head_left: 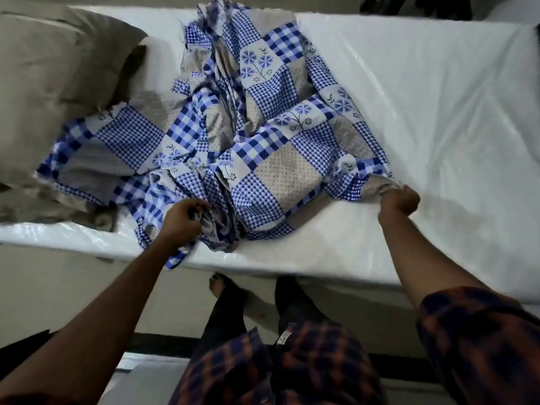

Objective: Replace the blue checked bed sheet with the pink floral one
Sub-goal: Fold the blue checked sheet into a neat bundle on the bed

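Seen from the head camera, looking down over a bed: blue checked bed sheet (263, 135) bunched in a rumpled heap across the middle of a bare white mattress (423, 97), with one strip hanging just over the near edge. Left hand (182, 222) at that near edge, fingers curled tight around a gathered fold of the sheet. Right hand (399, 201) closed in a fist, gripping the heap's right-hand corner. Grey-brown pillow (58, 83) at the left end of the mattress, touching the sheet. Dark checked sleeve (467, 331) on the right arm. Bare foot (217, 285) on pale floor beside the bed.
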`<state>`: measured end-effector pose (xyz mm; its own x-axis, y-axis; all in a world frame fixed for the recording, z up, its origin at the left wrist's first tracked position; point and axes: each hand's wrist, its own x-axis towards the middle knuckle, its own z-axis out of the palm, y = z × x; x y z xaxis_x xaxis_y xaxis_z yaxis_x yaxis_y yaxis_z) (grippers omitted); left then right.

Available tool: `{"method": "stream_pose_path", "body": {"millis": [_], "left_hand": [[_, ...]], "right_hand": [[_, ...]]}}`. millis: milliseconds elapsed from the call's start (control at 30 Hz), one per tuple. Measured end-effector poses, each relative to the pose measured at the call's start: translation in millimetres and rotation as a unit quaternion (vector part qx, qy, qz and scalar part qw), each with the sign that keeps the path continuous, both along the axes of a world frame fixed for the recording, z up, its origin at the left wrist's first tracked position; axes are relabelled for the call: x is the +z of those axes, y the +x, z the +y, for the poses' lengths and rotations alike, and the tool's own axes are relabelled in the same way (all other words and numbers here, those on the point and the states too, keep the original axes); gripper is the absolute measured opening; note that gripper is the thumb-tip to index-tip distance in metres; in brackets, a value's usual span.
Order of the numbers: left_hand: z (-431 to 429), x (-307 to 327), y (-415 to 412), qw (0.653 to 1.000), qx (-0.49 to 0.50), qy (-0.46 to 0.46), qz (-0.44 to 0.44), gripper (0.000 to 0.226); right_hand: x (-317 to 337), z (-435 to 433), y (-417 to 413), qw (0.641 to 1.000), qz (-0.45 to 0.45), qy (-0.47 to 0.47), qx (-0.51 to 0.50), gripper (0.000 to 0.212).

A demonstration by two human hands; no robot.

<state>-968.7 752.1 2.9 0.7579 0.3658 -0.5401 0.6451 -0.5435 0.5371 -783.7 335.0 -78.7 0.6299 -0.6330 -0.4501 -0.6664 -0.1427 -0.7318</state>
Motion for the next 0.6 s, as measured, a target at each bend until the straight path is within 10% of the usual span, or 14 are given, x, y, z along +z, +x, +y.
{"method": "stream_pose_path", "body": {"millis": [100,300,467,600], "left_hand": [[0.5,10.2,10.5,0.996,0.064,-0.054,-0.043,0.045],[-6.9,38.8,25.5,0.956,0.137,-0.245,-0.089,0.033],[3.8,50.5,9.8,0.978,0.056,-0.192,-0.059,0.052],[26.9,58.4,-22.0,0.976,0.088,-0.189,-0.063,0.051]], "right_hand": [[16.2,41.0,22.8,0.966,-0.134,-0.118,0.186,0.043],[85.3,169.2,8.8,0.821,-0.256,-0.035,0.509,0.044],[90.0,259.1,-66.2,0.784,-0.264,0.084,0.555,0.017],[83.4,299.0,-100.0,0.768,-0.249,0.13,0.576,0.044]]}}
